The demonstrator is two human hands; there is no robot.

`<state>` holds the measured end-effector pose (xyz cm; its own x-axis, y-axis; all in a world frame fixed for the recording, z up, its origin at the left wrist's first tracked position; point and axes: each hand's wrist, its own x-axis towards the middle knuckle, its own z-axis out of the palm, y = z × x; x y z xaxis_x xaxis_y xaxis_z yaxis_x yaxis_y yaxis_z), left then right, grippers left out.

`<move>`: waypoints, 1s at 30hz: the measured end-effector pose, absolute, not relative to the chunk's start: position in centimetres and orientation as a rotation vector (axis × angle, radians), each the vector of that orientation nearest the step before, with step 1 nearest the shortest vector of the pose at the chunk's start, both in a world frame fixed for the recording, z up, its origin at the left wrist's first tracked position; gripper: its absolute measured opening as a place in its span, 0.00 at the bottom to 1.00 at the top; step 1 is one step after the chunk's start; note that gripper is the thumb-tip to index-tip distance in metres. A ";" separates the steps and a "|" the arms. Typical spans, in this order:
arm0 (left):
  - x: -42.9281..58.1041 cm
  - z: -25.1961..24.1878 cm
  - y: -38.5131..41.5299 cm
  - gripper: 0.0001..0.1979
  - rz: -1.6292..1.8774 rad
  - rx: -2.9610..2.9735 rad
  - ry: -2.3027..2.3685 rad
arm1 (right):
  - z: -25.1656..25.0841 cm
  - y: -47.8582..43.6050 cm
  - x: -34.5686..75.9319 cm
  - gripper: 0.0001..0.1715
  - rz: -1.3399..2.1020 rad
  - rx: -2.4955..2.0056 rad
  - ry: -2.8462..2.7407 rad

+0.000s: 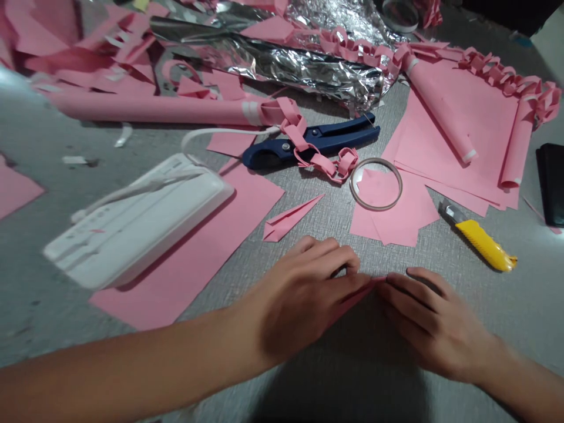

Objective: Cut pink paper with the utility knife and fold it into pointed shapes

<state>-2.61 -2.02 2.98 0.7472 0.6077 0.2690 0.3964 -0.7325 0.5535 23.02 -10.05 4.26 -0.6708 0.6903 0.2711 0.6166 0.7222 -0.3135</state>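
Observation:
Both hands meet low over the table at a small folded piece of pink paper (pixel 351 305). My left hand (pixel 304 294) is closed on it, fingers bent, covering much of the paper. Curled fingers of my right hand (pixel 434 320) pinch its pointed right end. Just beyond my left hand lies another folded pink paper piece, narrow and pointed (pixel 293 220). A thin ring, like a tape roll (pixel 399 194), rests on cut pink sheets (pixel 400 226) past my hands. To the right is a yellow box cutter (pixel 484 244).
A white device with a cable (pixel 145 217) sits on a pink sheet at left. Behind are a blue two-armed hand tool (pixel 339 134), a pink paper chain (pixel 324 164), pink paper tubes (pixel 167 110) and crumpled foil (pixel 308 70). A black object (pixel 550 185) lies far right.

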 end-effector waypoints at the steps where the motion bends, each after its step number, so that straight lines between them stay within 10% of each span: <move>1: -2.6 3.0 -2.0 0.15 0.596 2.475 0.764 | 4.2 -10.1 23.0 0.15 0.279 -1.010 -2.558; 30: -2.5 4.3 -2.2 0.16 0.469 2.553 0.714 | 3.8 -10.5 23.6 0.20 0.366 -1.051 -2.528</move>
